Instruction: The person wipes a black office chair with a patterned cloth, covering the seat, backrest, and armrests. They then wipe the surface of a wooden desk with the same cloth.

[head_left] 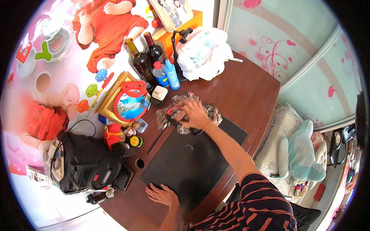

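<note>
On the far end of a black desk mat (185, 164) lies a crumpled patterned cloth (212, 111) in grey, brown and red tones. My right hand (195, 114) reaches over it with bent fingers gripping the bundle; the fingertips are slightly blurred. Some dark material (173, 120) shows beneath the fingers, too unclear to name. Palm down with fingers apart, my left hand (163, 195) rests at the mat's near-left edge, holding nothing. A thin black stick (155, 141) lies along the mat's left side.
The brown wooden desk (248, 86) has a cable hole (140, 163). Along its left and back stand a black bag (83, 161), a red-rimmed mirror (130, 105), a blue spray bottle (172, 75), dark glass bottles (141, 63) and white plastic bags (202, 55). A plush toy (300, 150) lies to the right.
</note>
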Demonstrator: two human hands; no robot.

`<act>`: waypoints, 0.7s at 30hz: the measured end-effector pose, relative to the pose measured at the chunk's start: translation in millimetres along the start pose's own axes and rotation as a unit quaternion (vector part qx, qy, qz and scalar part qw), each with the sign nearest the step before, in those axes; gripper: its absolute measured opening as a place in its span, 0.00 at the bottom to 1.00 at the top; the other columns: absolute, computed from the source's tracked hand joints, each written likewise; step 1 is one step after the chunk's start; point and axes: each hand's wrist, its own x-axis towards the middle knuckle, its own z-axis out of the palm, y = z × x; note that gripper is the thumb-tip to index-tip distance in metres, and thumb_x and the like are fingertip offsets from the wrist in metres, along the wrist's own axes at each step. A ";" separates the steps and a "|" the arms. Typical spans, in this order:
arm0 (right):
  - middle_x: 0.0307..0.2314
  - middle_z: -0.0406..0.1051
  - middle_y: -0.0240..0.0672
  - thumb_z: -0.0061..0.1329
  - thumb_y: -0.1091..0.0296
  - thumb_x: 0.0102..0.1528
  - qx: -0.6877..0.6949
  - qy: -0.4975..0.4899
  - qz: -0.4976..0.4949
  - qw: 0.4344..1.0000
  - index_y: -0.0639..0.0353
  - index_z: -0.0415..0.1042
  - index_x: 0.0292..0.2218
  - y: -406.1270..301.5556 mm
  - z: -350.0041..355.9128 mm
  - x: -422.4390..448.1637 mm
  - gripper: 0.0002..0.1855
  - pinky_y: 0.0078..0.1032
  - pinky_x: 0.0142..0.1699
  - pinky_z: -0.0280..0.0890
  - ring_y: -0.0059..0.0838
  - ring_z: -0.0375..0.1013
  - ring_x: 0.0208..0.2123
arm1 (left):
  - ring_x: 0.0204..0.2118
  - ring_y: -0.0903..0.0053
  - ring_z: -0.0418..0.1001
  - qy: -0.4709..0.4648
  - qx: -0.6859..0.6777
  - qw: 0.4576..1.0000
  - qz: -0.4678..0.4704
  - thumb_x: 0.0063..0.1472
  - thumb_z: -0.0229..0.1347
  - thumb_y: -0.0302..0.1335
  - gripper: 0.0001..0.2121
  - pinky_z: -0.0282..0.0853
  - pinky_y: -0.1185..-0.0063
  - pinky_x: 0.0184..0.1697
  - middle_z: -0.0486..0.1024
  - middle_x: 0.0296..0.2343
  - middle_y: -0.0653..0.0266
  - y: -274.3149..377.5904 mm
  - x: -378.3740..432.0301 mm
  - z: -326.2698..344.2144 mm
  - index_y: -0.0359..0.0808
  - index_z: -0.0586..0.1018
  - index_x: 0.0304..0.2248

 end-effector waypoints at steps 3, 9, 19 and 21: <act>0.57 0.57 0.46 0.60 0.39 0.44 -0.042 0.002 0.011 0.999 0.57 0.64 0.53 14.8 -5.3 15.1 0.43 0.54 0.65 0.46 0.49 0.53 0.61 | 0.68 0.59 0.44 -0.008 0.024 1.000 0.001 0.69 0.42 0.39 0.26 0.37 0.59 0.68 0.48 0.64 0.51 -1.6 -1.3 6.1 0.35 0.59 0.61; 0.54 0.61 0.42 0.61 0.48 0.45 0.041 0.018 -0.026 0.999 0.57 0.66 0.49 -23.1 -19.7 -56.5 0.35 0.50 0.64 0.50 0.49 0.57 0.59 | 0.67 0.58 0.45 0.003 0.064 0.998 0.004 0.72 0.36 0.43 0.26 0.38 0.59 0.68 0.48 0.64 0.51 -11.4 2.0 11.7 0.37 0.57 0.62; 0.57 0.59 0.41 0.62 0.45 0.45 -0.096 0.168 0.299 0.935 0.54 0.66 0.54 39.7 -50.9 -88.2 0.39 0.54 0.63 0.49 0.52 0.55 0.60 | 0.68 0.59 0.44 0.008 0.058 0.998 0.023 0.72 0.30 0.48 0.29 0.39 0.56 0.67 0.47 0.65 0.51 -14.3 1.1 22.5 0.38 0.56 0.63; 0.57 0.58 0.38 0.62 0.46 0.44 -0.019 0.128 0.206 0.970 0.48 0.65 0.55 -7.0 -38.0 -121.5 0.39 0.54 0.63 0.50 0.53 0.55 0.60 | 0.68 0.59 0.44 0.011 0.062 0.998 0.017 0.72 0.30 0.48 0.29 0.39 0.57 0.67 0.47 0.65 0.51 -18.7 -1.9 25.6 0.38 0.56 0.63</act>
